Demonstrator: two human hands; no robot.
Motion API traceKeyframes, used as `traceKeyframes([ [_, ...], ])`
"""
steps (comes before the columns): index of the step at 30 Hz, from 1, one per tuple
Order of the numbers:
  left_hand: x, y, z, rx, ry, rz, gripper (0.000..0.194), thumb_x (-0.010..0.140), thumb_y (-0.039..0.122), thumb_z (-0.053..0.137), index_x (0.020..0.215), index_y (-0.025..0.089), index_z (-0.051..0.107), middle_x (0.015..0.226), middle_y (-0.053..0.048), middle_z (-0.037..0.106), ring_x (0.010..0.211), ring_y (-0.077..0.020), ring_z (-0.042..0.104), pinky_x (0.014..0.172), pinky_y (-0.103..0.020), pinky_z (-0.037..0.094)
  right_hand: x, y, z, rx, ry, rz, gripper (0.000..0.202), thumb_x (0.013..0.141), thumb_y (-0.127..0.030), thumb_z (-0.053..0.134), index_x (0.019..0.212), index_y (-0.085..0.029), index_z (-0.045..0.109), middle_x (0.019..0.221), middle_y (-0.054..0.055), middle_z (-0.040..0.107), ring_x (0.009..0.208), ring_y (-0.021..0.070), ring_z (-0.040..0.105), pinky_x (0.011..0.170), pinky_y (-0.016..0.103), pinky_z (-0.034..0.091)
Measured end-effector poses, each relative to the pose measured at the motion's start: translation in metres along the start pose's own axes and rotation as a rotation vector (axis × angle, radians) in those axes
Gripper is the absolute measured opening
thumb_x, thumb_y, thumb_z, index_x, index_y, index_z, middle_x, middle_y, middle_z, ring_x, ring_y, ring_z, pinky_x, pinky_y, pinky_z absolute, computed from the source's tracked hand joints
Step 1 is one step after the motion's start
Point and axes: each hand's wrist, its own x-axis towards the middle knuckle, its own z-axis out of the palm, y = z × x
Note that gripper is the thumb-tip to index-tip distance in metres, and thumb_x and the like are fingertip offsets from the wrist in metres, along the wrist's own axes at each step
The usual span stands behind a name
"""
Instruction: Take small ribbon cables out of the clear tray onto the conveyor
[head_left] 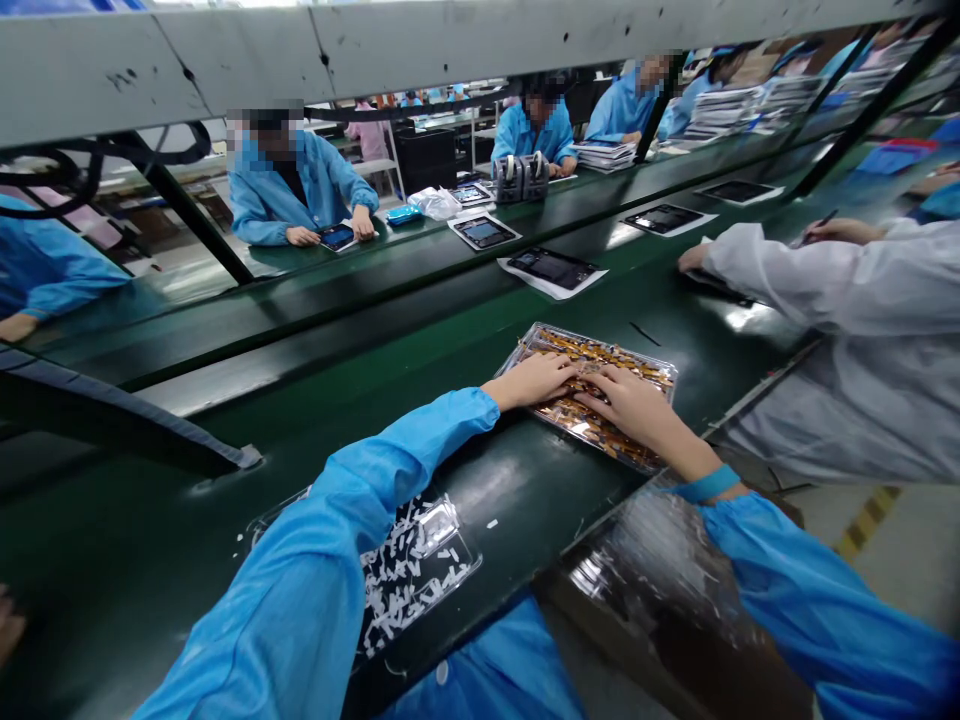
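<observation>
Currently, the left hand [538, 379] and the right hand [626, 402] are both lying on the orange pieces [600, 352] inside the clear tray [670, 378], fingers meeting near its middle; whether they grip any piece, I cannot tell. This tray rests on the green table [420, 375], and a second tray [466, 572] with white pieces [397, 590] is near the left forearm.
</observation>
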Motion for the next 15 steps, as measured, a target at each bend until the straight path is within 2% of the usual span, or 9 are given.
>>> traceKeyframes([
  [4, 0.002, -0.001, 0.004, -0.001, 0.002, 0.005, 0.035, 0.104, 0.019, 0.044, 0.135, 0.011, 0.059, 0.129, -0.019, 0.065, 0.118, -0.027, 0.064, 0.102, -0.04, 0.048, 0.0, -0.01, -0.002, -0.053, -0.018, 0.042, 0.047, 0.105, -0.042, 0.034, 0.125, -0.014, 0.066, 0.115, 0.02, 0.066, 0.09, 0.0298, 0.068, 0.068, 0.037, 0.051],
  [7, 0.002, -0.004, 0.005, -0.017, 0.006, 0.007, 0.037, 0.101, 0.011, 0.044, 0.134, 0.011, 0.06, 0.127, -0.018, 0.067, 0.121, -0.0261, 0.063, 0.104, -0.039, 0.048, 0.003, -0.01, -0.001, -0.037, -0.051, 0.041, 0.04, 0.104, -0.035, 0.035, 0.119, -0.015, 0.067, 0.113, 0.019, 0.068, 0.08, 0.0254, 0.068, 0.065, 0.034, 0.049],
  [12, 0.004, -0.009, 0.003, -0.08, 0.023, -0.006, 0.039, 0.095, 0.004, 0.048, 0.132, 0.01, 0.062, 0.129, -0.017, 0.068, 0.121, -0.0248, 0.064, 0.107, -0.037, 0.048, 0.013, -0.002, -0.005, 0.071, -0.1, 0.038, 0.032, 0.099, -0.028, 0.042, 0.116, -0.017, 0.067, 0.114, 0.016, 0.072, 0.089, 0.0265, 0.07, 0.076, 0.037, 0.053],
  [15, 0.01, -0.01, -0.006, -0.133, 0.04, 0.001, 0.043, 0.092, 0.001, 0.05, 0.133, 0.009, 0.061, 0.131, -0.018, 0.068, 0.122, -0.0248, 0.064, 0.108, -0.037, 0.048, 0.025, 0.005, -0.019, 0.153, -0.144, 0.058, 0.028, 0.097, -0.028, 0.046, 0.109, -0.018, 0.069, 0.108, 0.014, 0.075, 0.096, 0.028, 0.07, 0.084, 0.038, 0.052],
])
